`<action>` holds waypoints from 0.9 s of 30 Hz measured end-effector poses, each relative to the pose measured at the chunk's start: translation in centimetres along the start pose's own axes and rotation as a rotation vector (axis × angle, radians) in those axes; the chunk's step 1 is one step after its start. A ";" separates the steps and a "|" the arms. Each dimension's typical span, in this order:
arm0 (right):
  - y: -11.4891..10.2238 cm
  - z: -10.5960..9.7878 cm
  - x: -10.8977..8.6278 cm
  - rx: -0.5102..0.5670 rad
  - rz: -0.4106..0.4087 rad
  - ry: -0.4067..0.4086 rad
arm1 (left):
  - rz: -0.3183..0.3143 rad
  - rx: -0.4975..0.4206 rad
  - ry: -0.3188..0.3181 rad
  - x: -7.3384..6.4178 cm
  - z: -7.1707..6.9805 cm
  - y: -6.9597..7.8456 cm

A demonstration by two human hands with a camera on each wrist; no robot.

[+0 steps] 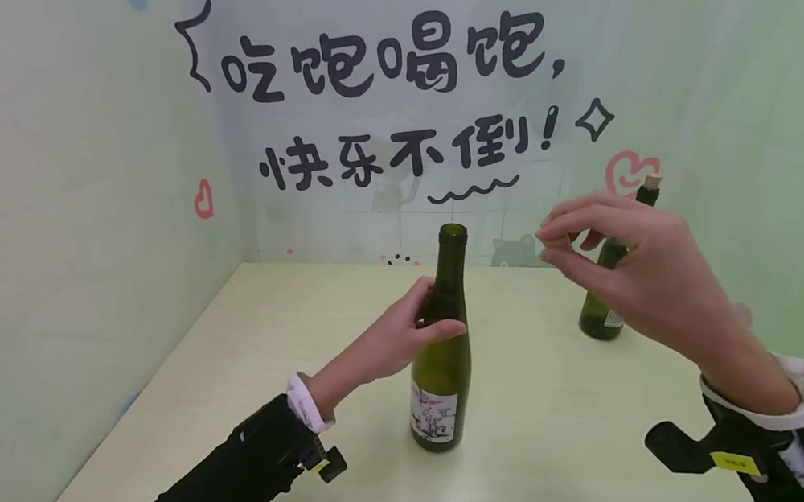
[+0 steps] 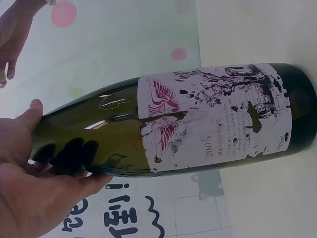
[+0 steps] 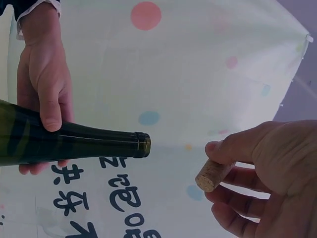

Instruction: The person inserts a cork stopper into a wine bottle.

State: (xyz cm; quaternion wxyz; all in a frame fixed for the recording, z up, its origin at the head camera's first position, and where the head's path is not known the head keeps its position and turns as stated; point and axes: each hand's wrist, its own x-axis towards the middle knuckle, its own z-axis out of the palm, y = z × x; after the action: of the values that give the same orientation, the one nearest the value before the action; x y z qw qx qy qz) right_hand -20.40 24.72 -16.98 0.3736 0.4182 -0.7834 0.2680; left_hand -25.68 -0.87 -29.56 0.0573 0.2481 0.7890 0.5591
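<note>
A green glass wine bottle [image 1: 444,360] stands upright on the table, its mouth uncovered. My left hand [image 1: 394,335] grips it around the shoulder, thumb on the near side and fingers behind. In the left wrist view the bottle's worn white label [image 2: 218,116] shows a red winged figure and "2005". Up and to the right of the bottle, my right hand [image 1: 647,271] is raised. Between its thumb and fingers it pinches a cork [image 3: 213,176], seen in the right wrist view apart from the bottle's mouth [image 3: 143,145]. In the head view the fingers mostly hide the cork.
A second green bottle [image 1: 601,319] with a cork in its neck stands farther back on the right, partly behind my right hand. The pale table [image 1: 310,299] meets a printed curtain [image 1: 375,232] at the back and a side curtain [image 1: 122,216] on the left.
</note>
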 end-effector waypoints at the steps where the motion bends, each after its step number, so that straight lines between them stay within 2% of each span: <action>1: -0.3 0.0 0.3 0.002 -0.006 0.003 | 0.003 -0.003 -0.001 0.0 0.0 0.0; 8: -2.0 -0.3 2.5 -0.004 -0.036 0.022 | 0.010 -0.012 -0.005 -0.2 0.1 0.0; 15: -3.1 -0.4 4.3 0.007 -0.037 0.027 | 0.020 0.026 0.001 -0.2 0.1 0.2; 20: -3.1 -0.2 5.3 0.038 0.014 0.036 | 0.029 0.049 0.004 -0.4 0.2 0.3; 27: -2.2 0.4 6.4 0.101 0.086 0.045 | 0.022 0.068 0.015 -0.7 0.4 0.5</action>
State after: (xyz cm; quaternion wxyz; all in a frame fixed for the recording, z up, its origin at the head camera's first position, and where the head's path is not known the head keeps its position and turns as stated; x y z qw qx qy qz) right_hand -21.11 20.38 -11.78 0.3576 0.3965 -0.7774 0.3325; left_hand -24.74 -0.75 -29.40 0.0366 0.2544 0.8053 0.5343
